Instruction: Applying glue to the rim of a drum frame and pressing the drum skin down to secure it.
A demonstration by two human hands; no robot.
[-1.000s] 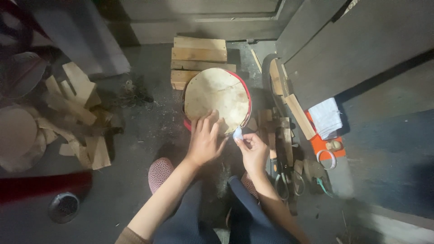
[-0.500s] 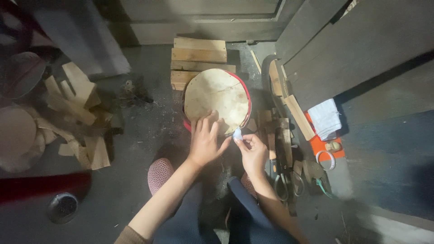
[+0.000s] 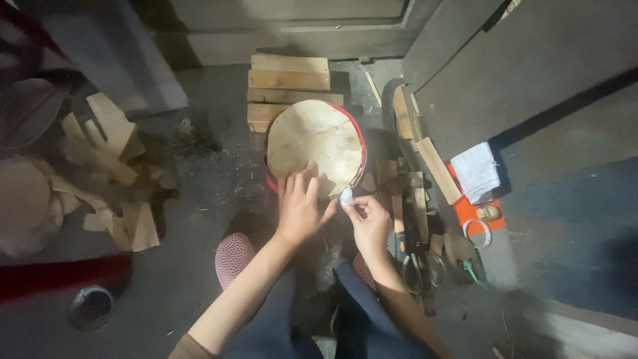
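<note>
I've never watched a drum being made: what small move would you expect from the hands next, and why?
Probably the right hand brings the small white piece pinched in its fingertips onto the near rim of the round skin-topped drum. The piece sits right at that edge, and the left hand lies flat on the skin beside it, seemingly steadying the drum.

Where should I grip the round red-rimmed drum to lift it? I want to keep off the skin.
Grip the red rim of the drum from its free right side, fingers curling under the edge. The skin faces up, the left hand covers the near edge, and wooden planks lie behind.
</note>
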